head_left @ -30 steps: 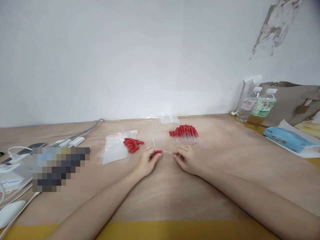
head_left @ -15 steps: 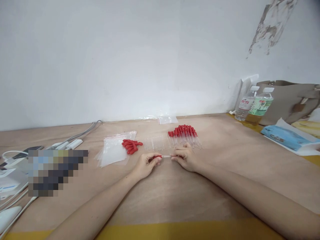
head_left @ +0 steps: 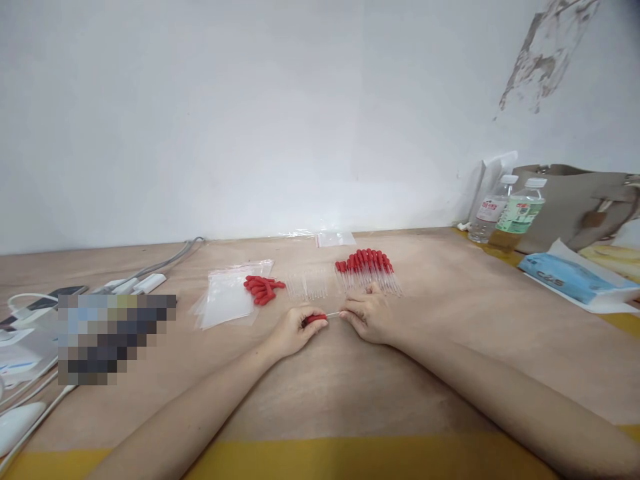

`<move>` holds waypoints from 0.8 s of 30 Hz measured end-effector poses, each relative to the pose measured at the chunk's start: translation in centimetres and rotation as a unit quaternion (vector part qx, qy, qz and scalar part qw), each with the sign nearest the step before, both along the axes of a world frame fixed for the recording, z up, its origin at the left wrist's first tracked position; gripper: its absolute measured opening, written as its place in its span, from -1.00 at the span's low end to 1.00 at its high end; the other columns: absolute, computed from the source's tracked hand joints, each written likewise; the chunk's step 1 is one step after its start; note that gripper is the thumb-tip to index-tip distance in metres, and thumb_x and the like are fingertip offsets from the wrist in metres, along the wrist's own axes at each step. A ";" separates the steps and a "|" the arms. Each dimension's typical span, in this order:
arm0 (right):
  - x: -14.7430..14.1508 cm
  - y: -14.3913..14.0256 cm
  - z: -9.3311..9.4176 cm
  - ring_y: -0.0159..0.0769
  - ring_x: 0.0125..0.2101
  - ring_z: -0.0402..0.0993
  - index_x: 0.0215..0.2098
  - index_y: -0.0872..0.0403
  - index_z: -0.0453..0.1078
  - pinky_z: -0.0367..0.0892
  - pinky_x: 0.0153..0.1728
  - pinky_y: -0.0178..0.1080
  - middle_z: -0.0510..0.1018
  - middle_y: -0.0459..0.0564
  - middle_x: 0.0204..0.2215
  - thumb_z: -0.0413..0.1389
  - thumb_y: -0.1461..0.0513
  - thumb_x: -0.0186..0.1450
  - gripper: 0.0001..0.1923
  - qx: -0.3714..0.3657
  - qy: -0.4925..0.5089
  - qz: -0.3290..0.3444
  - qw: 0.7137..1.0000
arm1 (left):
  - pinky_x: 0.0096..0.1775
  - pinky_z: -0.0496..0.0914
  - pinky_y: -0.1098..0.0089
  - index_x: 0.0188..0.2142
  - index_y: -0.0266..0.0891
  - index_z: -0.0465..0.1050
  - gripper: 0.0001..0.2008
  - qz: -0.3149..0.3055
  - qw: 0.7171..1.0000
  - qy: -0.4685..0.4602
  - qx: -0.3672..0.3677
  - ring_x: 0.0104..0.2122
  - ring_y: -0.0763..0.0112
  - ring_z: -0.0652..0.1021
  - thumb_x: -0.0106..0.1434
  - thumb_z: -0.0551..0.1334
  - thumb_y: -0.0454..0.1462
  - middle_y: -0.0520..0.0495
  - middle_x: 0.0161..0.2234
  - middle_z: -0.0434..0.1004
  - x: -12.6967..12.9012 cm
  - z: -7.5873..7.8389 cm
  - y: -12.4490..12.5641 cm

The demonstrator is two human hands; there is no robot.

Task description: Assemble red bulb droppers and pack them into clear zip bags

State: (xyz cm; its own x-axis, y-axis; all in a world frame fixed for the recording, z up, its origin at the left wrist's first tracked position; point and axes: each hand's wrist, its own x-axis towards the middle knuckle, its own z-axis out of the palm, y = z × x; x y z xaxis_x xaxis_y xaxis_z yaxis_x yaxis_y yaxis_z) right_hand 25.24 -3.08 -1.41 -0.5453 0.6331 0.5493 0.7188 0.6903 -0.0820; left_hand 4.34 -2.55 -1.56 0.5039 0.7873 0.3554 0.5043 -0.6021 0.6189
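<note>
Between the fingers of my left hand point(head_left: 295, 331) is a red rubber bulb point(head_left: 314, 320), lying on its side. My right hand point(head_left: 370, 319) pinches a thin clear dropper tube point(head_left: 333, 315) whose left end meets the bulb; whether it sits inside is too small to tell. Just beyond my right hand lies a fanned row of droppers with red bulbs point(head_left: 370, 260). A row of bare clear tubes point(head_left: 307, 285) lies beyond the gap between my hands. Loose red bulbs point(head_left: 262, 289) are heaped beyond my left hand, on the edge of some clear zip bags point(head_left: 227, 299).
Another clear bag point(head_left: 336, 239) rests by the wall. Cables and white chargers point(head_left: 150, 283) are at the left, beside a blurred-out patch. To the right stand two bottles point(head_left: 520, 213), a grey handbag point(head_left: 565, 207) and a blue tissue pack point(head_left: 565, 277). Yellow tape point(head_left: 320, 460) runs along the front edge.
My hands are slightly closer together, and less of the tube shows between them. More of the red bulb is visible in my left fingers. The view has shifted a little.
</note>
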 end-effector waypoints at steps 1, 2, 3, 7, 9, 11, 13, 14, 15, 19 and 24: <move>-0.1 0.0 -0.1 -0.44 -0.51 0.20 -0.43 0.06 0.39 -0.11 -0.32 -0.24 0.44 -0.09 -0.49 -0.14 0.19 0.30 -0.70 0.001 -0.003 0.000 1.000 | -0.44 0.28 0.47 -0.36 -0.24 0.46 -0.79 -0.003 1.000 0.006 0.008 -0.49 0.46 0.39 0.17 0.12 -0.17 -0.02 -0.50 0.40 0.0 0.0 0.0; -0.2 0.0 -0.1 -0.44 -0.51 0.21 -0.45 0.07 0.38 -0.11 -0.33 -0.24 0.44 -0.09 -0.50 -0.14 0.20 0.30 -0.69 0.001 -0.006 -0.001 1.000 | -0.43 0.28 0.47 -0.36 -0.24 0.46 -0.79 -0.006 1.000 0.011 0.015 -0.49 0.46 0.39 0.17 0.11 -0.18 -0.02 -0.50 0.40 0.0 0.1 0.0; -0.2 0.0 -0.2 -0.44 -0.51 0.20 -0.46 0.09 0.37 -0.11 -0.33 -0.24 0.44 -0.08 -0.51 -0.14 0.20 0.30 -0.69 -0.001 -0.009 -0.002 1.000 | -0.43 0.27 0.46 -0.36 -0.24 0.46 -0.79 -0.009 1.000 0.017 0.021 -0.48 0.45 0.39 0.18 0.11 -0.18 -0.03 -0.49 0.41 0.0 0.1 0.0; -0.5 0.1 -0.4 -0.44 -0.53 0.19 -0.49 0.11 0.33 -0.11 -0.34 -0.25 0.44 -0.09 -0.52 -0.14 0.22 0.30 -0.70 -0.011 -0.020 -0.010 1.000 | -0.41 0.28 0.45 -0.34 -0.25 0.47 -0.78 -0.017 0.999 0.031 0.036 -0.46 0.44 0.40 0.19 0.10 -0.20 -0.05 -0.47 0.43 -0.1 0.3 0.0; -0.7 0.1 -0.4 -0.45 -0.54 0.19 -0.49 0.11 0.32 -0.11 -0.35 -0.26 0.43 -0.10 -0.54 -0.15 0.23 0.30 -0.71 -0.016 -0.025 -0.015 0.999 | -0.40 0.28 0.44 -0.34 -0.25 0.47 -0.78 -0.018 0.998 0.036 0.040 -0.45 0.43 0.41 0.19 0.09 -0.20 -0.05 -0.47 0.43 0.0 0.3 0.1; -0.9 0.0 -0.2 -0.45 -0.55 0.19 -0.50 0.12 0.30 -0.10 -0.35 -0.26 0.44 -0.09 -0.53 -0.16 0.24 0.30 -0.70 -0.023 -0.033 -0.023 0.999 | -0.39 0.29 0.44 -0.34 -0.25 0.46 -0.79 -0.015 0.998 0.034 0.045 -0.44 0.43 0.42 0.20 0.09 -0.21 -0.05 -0.45 0.44 0.0 0.3 0.1; -1.0 -0.2 0.4 -0.43 -0.53 0.22 -0.49 0.12 0.31 -0.07 -0.34 -0.26 0.45 -0.07 -0.50 -0.16 0.25 0.30 -0.70 -0.032 -0.042 -0.025 0.998 | -0.37 0.31 0.44 -0.33 -0.24 0.45 -0.79 -0.011 0.998 0.025 0.057 -0.42 0.43 0.43 0.21 0.07 -0.22 -0.05 -0.42 0.44 0.1 0.5 0.2; -1.0 -0.3 0.8 -0.42 -0.51 0.24 -0.47 0.12 0.33 -0.06 -0.33 -0.26 0.46 -0.05 -0.48 -0.15 0.25 0.30 -0.71 -0.038 -0.044 -0.020 0.998 | -0.34 0.32 0.43 -0.30 -0.23 0.44 -0.80 -0.010 0.997 0.021 0.068 -0.39 0.43 0.44 0.22 0.07 -0.23 -0.05 -0.39 0.44 0.1 0.6 0.2; -0.9 -0.5 1.2 -0.41 -0.49 0.26 -0.44 0.11 0.35 -0.04 -0.32 -0.26 0.47 -0.04 -0.46 -0.14 0.26 0.29 -0.73 -0.045 -0.045 -0.013 0.998 | -0.29 0.33 0.42 -0.25 -0.21 0.42 -0.80 -0.004 0.996 0.020 0.082 -0.35 0.42 0.44 0.22 0.07 -0.23 -0.06 -0.35 0.44 0.0 0.8 0.3; -0.1 -0.3 2.6 -0.37 -0.44 0.34 -0.39 0.05 0.41 0.04 -0.37 -0.30 0.51 -0.07 -0.45 -0.09 0.27 0.24 -0.77 -0.125 0.003 -0.033 0.992 | -0.07 0.26 0.26 0.00 -0.16 0.26 -0.60 0.086 0.981 0.047 0.165 -0.10 0.28 0.35 0.15 0.15 -0.19 -0.12 -0.12 0.34 -1.2 0.8 0.9; 0.6 2.6 3.7 -0.36 -0.50 0.37 -0.55 0.07 0.41 0.06 -0.45 -0.33 0.51 -0.07 -0.54 -0.06 0.22 0.19 -0.74 -0.182 0.109 -0.226 0.951 | -0.04 0.22 0.16 -0.15 -0.17 0.39 -0.74 0.153 0.961 0.088 0.212 -0.07 0.22 0.32 0.15 0.15 -0.22 -0.12 -0.14 0.34 -3.0 -0.2 2.4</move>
